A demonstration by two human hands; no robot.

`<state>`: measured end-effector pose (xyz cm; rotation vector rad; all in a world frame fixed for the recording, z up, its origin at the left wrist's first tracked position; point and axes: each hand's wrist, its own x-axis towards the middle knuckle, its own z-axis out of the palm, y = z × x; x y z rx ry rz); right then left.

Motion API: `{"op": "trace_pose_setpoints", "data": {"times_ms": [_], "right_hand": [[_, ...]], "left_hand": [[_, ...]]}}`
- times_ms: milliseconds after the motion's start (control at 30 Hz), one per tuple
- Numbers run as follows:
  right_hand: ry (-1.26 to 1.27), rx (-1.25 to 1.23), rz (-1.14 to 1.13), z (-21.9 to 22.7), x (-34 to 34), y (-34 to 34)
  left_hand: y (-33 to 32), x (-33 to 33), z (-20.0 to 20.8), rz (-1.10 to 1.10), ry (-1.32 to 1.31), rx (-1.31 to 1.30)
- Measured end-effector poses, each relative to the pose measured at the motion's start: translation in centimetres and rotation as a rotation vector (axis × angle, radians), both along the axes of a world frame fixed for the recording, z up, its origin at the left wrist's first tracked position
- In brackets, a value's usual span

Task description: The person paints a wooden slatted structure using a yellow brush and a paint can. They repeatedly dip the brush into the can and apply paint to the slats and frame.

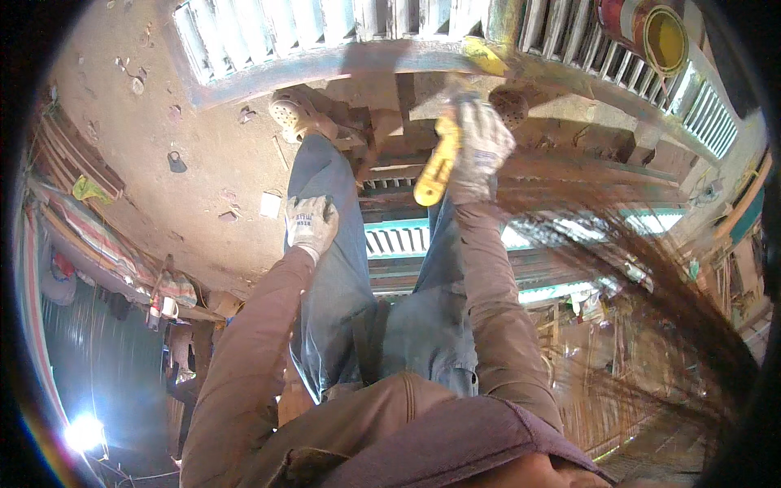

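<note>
- The right hand [482, 148], in a pale grey knit glove with a rough, soiled surface, is closed around a flat yellow tool handle with rounded ends and small dark holes [437, 172].
- The handle slants down from the thumb side, above the gap between the knees; its far end is blurred near the fingers, so its working part is hard to make out.
- The left hand [312, 224], in a matching glove with dark print, lies on the knee of the faded blue denim trousers [332, 183], fingers curled; whether they grip the cloth I cannot tell.
- Just beyond the right hand lies a weathered wooden louvred shutter with pale slats and a worn bluish frame [293, 71].
- A crumpled-looking yellow piece [486, 57] rests on the frame's near edge.
- A tan clog with round holes [297, 116] stands on the dusty, gritty brown floor [215, 195].
- At upper right, a round can with a yellow-coated interior [665, 42] sits over more slats.
- Long, thin wooden boards [77, 154] lie stacked at the left.
</note>
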<state>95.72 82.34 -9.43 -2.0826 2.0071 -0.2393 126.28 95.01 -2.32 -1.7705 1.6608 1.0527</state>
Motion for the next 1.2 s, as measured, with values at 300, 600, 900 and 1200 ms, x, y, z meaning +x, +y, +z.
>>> {"op": "trace_pose_setpoints", "data": {"times_ms": [300,600,900,1200], "right_hand": [[0.049,0.105,0.115,0.9,1.8,-2.1],[0.197,-0.029,-0.244,-1.0,-2.4,-2.7],[0.146,-0.083,-0.259,-1.1,-4.8,0.3],[0.054,0.097,0.122,0.6,0.8,-2.3]], "left_hand": [[-0.2,0.1,0.4,-0.019,0.000,0.020],[1.9,1.5,-1.0,-0.061,-0.008,-0.038],[4.0,1.3,-2.9,0.083,0.022,-0.129],[-0.4,-0.3,0.3,0.021,0.037,-0.078]]}}
